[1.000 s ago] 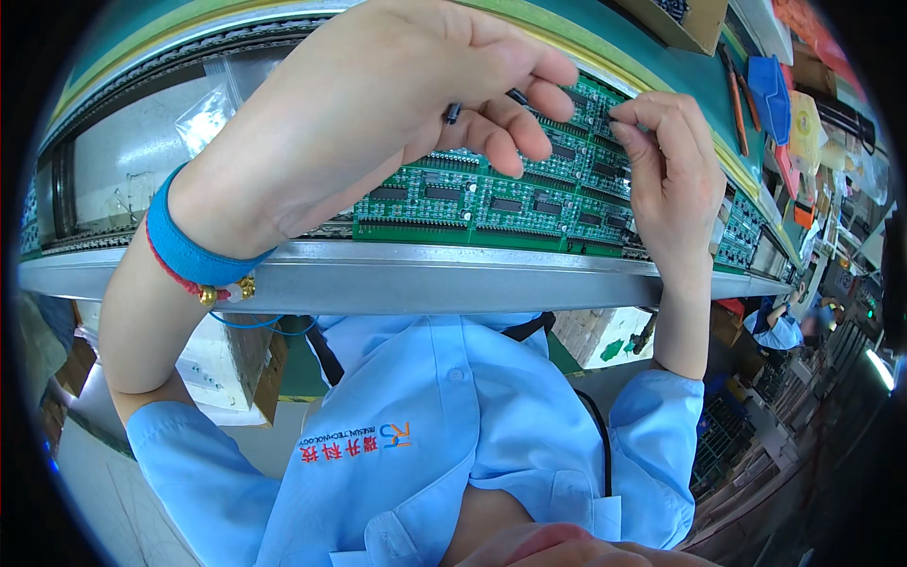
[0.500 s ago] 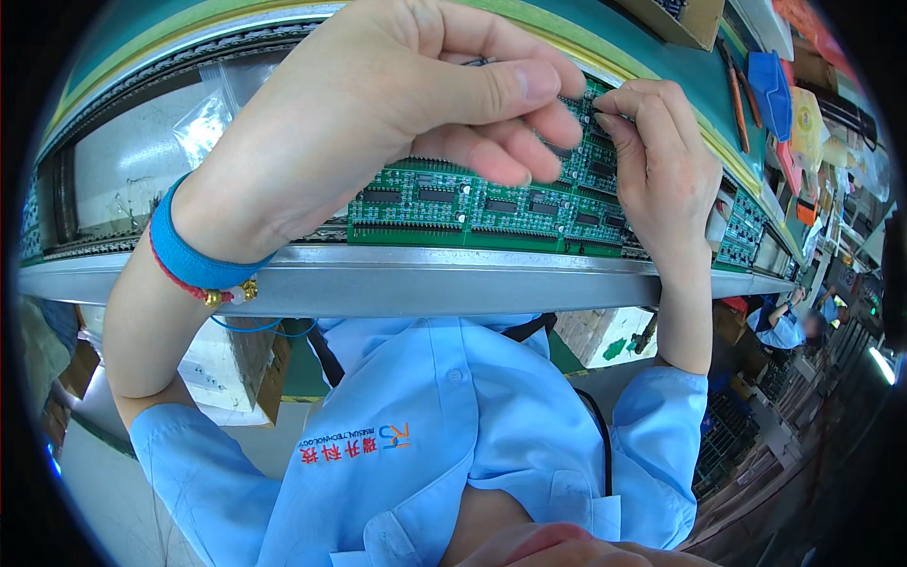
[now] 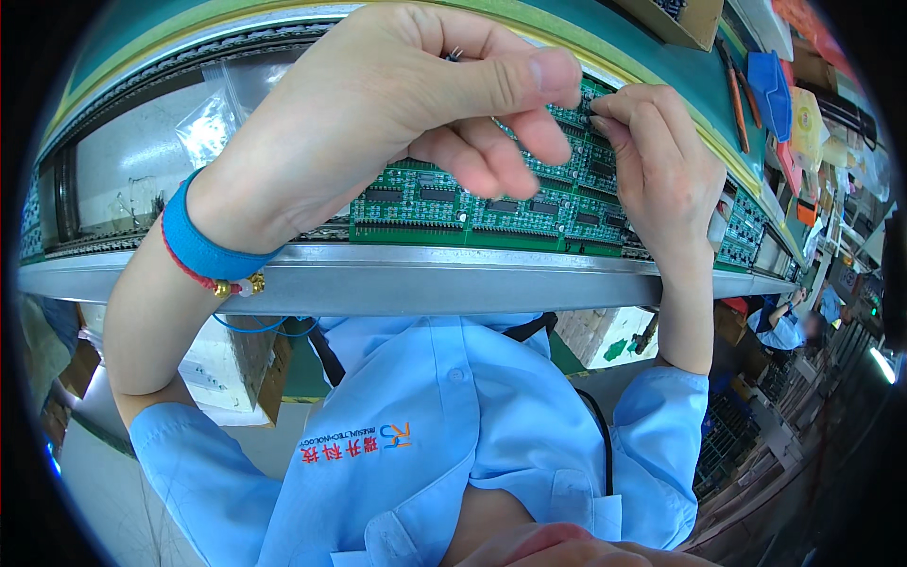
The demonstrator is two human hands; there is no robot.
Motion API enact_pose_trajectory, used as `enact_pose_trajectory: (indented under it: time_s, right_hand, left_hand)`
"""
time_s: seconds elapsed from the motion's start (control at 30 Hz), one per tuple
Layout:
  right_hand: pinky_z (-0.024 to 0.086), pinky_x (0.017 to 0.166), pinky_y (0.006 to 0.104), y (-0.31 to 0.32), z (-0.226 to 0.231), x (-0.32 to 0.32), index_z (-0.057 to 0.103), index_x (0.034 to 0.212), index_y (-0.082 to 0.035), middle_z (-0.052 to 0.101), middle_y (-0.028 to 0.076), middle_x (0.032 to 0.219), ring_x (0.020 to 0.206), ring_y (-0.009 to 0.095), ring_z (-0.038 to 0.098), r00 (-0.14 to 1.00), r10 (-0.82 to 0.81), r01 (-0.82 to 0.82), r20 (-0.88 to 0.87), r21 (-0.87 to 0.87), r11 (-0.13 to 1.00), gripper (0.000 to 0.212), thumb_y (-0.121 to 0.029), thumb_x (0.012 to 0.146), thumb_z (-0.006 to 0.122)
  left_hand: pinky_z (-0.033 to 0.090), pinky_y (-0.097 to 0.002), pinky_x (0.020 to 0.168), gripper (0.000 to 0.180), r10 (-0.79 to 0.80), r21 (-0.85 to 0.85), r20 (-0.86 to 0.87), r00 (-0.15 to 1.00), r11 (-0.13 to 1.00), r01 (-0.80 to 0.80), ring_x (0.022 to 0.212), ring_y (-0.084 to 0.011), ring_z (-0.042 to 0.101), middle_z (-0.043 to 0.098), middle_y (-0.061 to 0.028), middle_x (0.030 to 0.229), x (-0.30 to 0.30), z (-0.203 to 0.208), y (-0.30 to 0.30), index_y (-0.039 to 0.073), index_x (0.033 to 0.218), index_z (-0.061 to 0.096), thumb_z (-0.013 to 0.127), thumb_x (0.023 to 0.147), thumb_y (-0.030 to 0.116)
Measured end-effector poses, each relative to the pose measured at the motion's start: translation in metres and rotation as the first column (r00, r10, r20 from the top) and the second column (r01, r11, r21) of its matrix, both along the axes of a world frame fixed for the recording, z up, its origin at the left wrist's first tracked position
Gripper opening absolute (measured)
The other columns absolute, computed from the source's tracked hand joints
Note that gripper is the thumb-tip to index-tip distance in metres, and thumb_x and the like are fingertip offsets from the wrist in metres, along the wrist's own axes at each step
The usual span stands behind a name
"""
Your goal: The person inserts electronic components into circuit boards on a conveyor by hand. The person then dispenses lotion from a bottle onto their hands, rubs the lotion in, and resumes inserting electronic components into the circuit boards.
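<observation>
A panel of green circuit boards [image 3: 515,222], set with dark chips and rows of pins, lies in a rail-edged track in front of me. Above its left part my left hand [image 3: 416,99] is raised, fingers curled and the thumb against the index finger. A small black electronic component [image 3: 454,55] with thin metal pins pokes out between that thumb and index finger. At the panel's far right part, my right hand [image 3: 669,161] pinches thumb and fingertips together, close against the board. Whatever sits in that pinch is too small and covered to name. The left hand hides part of the panel.
A metal rail [image 3: 425,279] runs along the near side. Left of the panel, a clear plastic bag [image 3: 210,128] lies in the track. Red-handled pliers [image 3: 735,99], a blue bin [image 3: 770,94] and a cardboard box [image 3: 675,21] stand beyond at the right. Another person [image 3: 782,326] is far right.
My left thumb has slid forward along the index finger, the other fingers have shifted, and the black component shows more. My right hand has stayed at nearly the same spot on the board.
</observation>
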State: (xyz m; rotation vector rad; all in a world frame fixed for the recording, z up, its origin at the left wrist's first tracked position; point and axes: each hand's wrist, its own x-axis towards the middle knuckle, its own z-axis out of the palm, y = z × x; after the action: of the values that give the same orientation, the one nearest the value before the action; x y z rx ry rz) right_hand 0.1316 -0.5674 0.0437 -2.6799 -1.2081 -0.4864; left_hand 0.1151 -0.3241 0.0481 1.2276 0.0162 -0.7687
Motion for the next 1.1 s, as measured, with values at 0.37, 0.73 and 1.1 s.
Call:
enact_pose_trajectory:
  time_s: [0.37, 0.73, 1.1]
  right_hand:
    - [0.048, 0.052, 0.0281, 0.012, 0.021, 0.0, 0.067, 0.087, -0.005, 0.063, 0.008, 0.076, 0.063, 0.02, 0.061, 0.979, 0.107, -0.05, -0.172, 0.307, 0.95, 0.021, -0.003, 0.067, 0.074]
    - [0.039, 0.046, 0.0198, 0.027, 0.017, -0.007, 0.064, 0.088, 0.0, 0.064, 0.011, 0.085, 0.058, 0.013, 0.052, 0.955, 0.292, -0.294, 0.051, 0.282, 0.913, 0.019, -0.002, 0.073, 0.075]
    - [0.044, 0.05, 0.0242, -0.002, 0.018, -0.026, 0.063, 0.082, -0.004, 0.059, 0.005, 0.075, 0.058, 0.014, 0.056, 0.843, -0.113, 0.232, -0.526, 0.166, 0.959, 0.004, -0.003, 0.079, 0.065]
  left_hand:
    - [0.05, -0.017, 0.055, 0.033, 0.042, -0.173, -0.056, 0.998, 0.984, -0.051, 0.062, -0.0079, 0.062, 0.067, -0.0128, 0.101, -0.008, -0.006, -0.01, -0.003, 0.111, 0.057, 0.054, 0.095, 0.025]
    - [0.03, -0.0165, 0.053, 0.028, -0.03, -0.059, 0.02, 0.999, 0.998, 0.032, 0.061, -0.0022, 0.037, 0.055, 0.0046, 0.081, -0.011, -0.006, -0.011, 0.002, 0.1, 0.063, 0.058, 0.093, 0.029]
    - [0.049, -0.0255, 0.078, 0.028, 0.072, -0.217, -0.005, 0.997, 0.974, -0.071, 0.087, -0.0134, 0.059, 0.057, -0.0079, 0.101, -0.011, -0.004, -0.004, -0.003, 0.117, 0.052, 0.046, 0.096, 0.014]
